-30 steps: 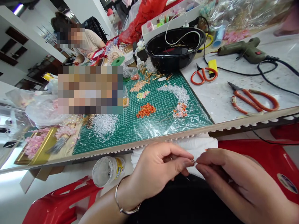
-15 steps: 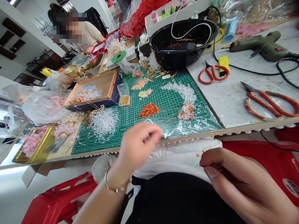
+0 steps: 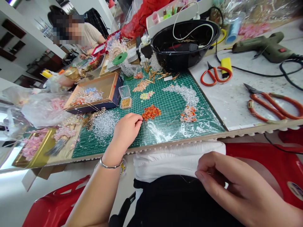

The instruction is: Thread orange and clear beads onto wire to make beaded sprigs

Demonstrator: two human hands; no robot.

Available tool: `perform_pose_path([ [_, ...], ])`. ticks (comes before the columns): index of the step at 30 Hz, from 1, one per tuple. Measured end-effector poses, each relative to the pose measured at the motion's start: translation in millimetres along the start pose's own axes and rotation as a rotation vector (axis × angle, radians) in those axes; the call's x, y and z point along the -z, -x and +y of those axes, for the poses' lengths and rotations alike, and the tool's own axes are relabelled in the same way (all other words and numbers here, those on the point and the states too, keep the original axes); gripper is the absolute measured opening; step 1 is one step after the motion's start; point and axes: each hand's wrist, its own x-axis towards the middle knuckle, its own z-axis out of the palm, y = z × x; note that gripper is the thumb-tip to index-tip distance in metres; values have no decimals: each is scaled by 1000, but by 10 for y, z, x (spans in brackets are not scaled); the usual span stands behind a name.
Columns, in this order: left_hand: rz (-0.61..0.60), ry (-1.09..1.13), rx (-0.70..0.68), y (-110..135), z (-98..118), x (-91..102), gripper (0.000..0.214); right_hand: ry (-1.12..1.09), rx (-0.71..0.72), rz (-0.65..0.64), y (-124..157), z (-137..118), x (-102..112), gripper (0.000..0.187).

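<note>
My left hand [image 3: 129, 127] reaches over the green cutting mat [image 3: 132, 142], its fingertips pinched at the left edge of a pile of orange beads [image 3: 151, 113]. Whatever lies between those fingers is hidden. Low on the right, above my lap, my right hand [image 3: 227, 179] is closed with thumb and forefinger together. A thin wire [image 3: 187, 179], faint against the black clothing, trails from its fingertips. Clear beads [image 3: 104, 124] are heaped left of my left hand. Farther right lie mixed orange and clear pieces [image 3: 188, 113] and a curved band of clear beads [image 3: 187, 93].
Two orange-handled pliers [image 3: 272, 104] [image 3: 216, 75] and a glue gun [image 3: 262, 45] lie on the right. A black basin [image 3: 180, 58] stands behind the mat. An open box [image 3: 94, 105] and a golden tray [image 3: 39, 154] are on the left. A person [image 3: 92, 34] sits at the far left.
My left hand has moved forward and left, from the table's front edge to the orange beads. My right hand has shifted slightly left; the orange bits seen by its fingertips no longer show.
</note>
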Motion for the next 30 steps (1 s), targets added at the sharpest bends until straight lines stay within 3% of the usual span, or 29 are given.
perform_pose_path([
  [5, -81, 26, -11, -25, -14, 90, 21, -11, 15, -49, 41, -4, 11, 14],
  [9, -115, 113, 30, -54, -93, 116, 20, -16, 16, -3, 80, -38, 33, 15],
  [15, -33, 349, 176, 82, -122, 162, 13, 17, 6, 34, 166, -61, 62, 15],
  [19, 9, 700, 188, 392, 334, 217, 19, 20, 57, 110, 214, -78, 72, 16],
  [21, -155, 1221, 234, 548, 670, 225, 17, 56, 134, 193, 225, -97, 75, 14],
  [24, -381, 1698, 284, 692, 1088, 192, 24, 131, 259, 302, 235, -127, 88, 14],
  [27, -484, 1895, 299, 753, 1275, 129, 27, 163, 318, 303, 247, -163, 112, 15],
  [30, -542, 1960, 312, 798, 1300, 78, 27, 173, 339, 294, 252, -203, 130, 16],
])
